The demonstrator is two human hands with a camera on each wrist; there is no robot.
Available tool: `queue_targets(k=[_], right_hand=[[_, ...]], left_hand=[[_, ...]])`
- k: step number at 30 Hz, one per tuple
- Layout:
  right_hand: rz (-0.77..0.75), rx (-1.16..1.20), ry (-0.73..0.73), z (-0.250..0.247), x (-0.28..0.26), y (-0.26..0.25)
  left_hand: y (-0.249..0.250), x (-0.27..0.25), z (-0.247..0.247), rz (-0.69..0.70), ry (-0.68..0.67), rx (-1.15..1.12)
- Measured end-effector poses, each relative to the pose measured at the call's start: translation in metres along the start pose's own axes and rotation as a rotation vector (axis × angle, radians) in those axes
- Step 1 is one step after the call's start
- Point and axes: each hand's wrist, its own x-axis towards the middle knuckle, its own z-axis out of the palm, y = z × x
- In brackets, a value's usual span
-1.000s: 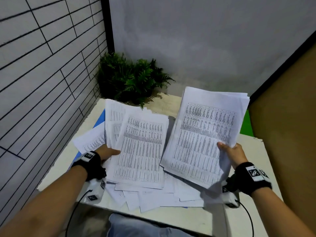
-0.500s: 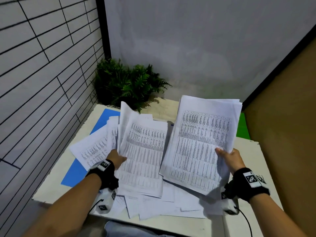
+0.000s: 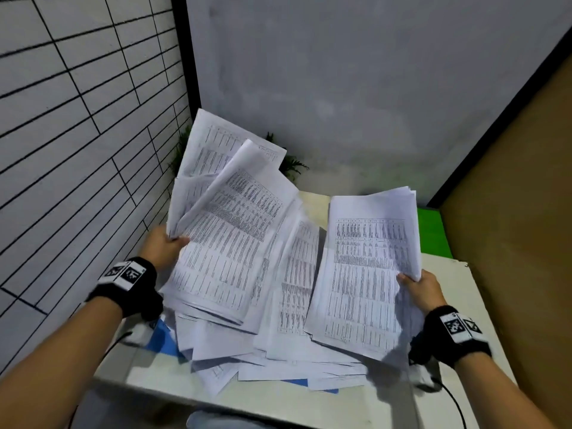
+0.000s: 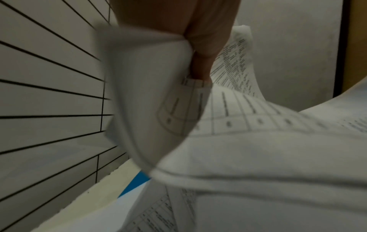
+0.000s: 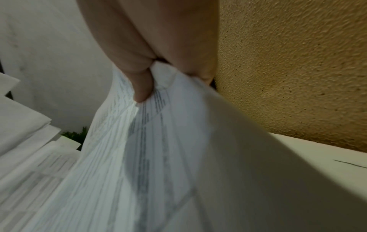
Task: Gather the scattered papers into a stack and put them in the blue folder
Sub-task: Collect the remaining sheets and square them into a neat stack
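Note:
My left hand (image 3: 165, 247) pinches a fanned bundle of printed sheets (image 3: 229, 230) by its left edge and holds it tilted up off the table; its thumb (image 4: 200, 66) presses on the paper (image 4: 248, 149). In my right hand (image 3: 416, 284) is a squarer stack of printed sheets (image 3: 365, 274), gripped at its right edge, lower end resting on the pile; the fingers (image 5: 143, 87) curl round the stack (image 5: 149, 157). Loose papers (image 3: 278, 357) lie heaped beneath. The blue folder (image 3: 161, 339) shows only as slivers under them, also a corner of the folder (image 4: 137, 183).
A white table (image 3: 483, 320) carries everything; its front edge is close to me. A tiled wall stands left, a grey wall behind, a brown board (image 3: 510, 196) right. A fern (image 3: 291, 167) peeks out behind the raised sheets. Something green (image 3: 431, 230) lies at the far right.
My left hand has lifted its bundle of sheets up and back, so it now stands tilted and covers the fern. The right stack stayed about where it was.

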Motion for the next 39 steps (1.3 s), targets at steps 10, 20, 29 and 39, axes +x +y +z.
queue_targets(k=[10, 20, 29, 39], right_hand=[[-0.108, 0.058, 0.028, -0.012, 0.0, -0.043], [-0.014, -0.166, -0.017, 0.01, -0.011, -0.026], [0.002, 0.282, -0.05, -0.001, -0.017, -0.068], [-0.079, 0.55, -0.23, -0.015, -0.029, -0.13]], left_hand=[[-0.011, -0.002, 0.025, -0.007, -0.247, 0.322], [0.066, 0.005, -0.017, 0.108, 0.157, 0.139], [0.074, 0.007, -0.012, 0.119, 0.124, -0.421], [0.087, -0.032, 0.103, -0.04, -0.32, -0.565]])
